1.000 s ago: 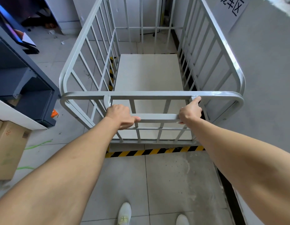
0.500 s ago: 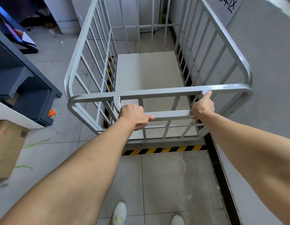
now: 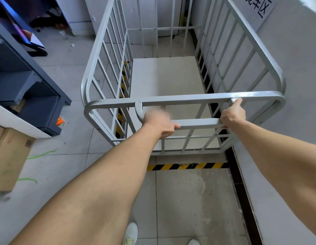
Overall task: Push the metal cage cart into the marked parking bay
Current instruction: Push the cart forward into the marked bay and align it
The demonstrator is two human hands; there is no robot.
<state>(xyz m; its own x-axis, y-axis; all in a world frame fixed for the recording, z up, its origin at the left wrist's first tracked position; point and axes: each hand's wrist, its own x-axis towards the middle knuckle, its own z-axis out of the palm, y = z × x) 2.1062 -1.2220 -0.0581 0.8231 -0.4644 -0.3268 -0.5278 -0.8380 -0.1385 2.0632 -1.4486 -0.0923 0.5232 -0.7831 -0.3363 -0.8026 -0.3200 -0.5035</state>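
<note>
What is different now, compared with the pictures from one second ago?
The cage cart rolled forward: a strip of bare floor now shows between its base and the striped floor tape, which it bordered before. The left hand and right hand kept gripping the handle bar; nothing was let go.

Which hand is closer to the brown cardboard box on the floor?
Left. The brown cardboard box sits off to the left; the left hand grips the grey metal cart handle on that side, the right hand farther right.
</note>
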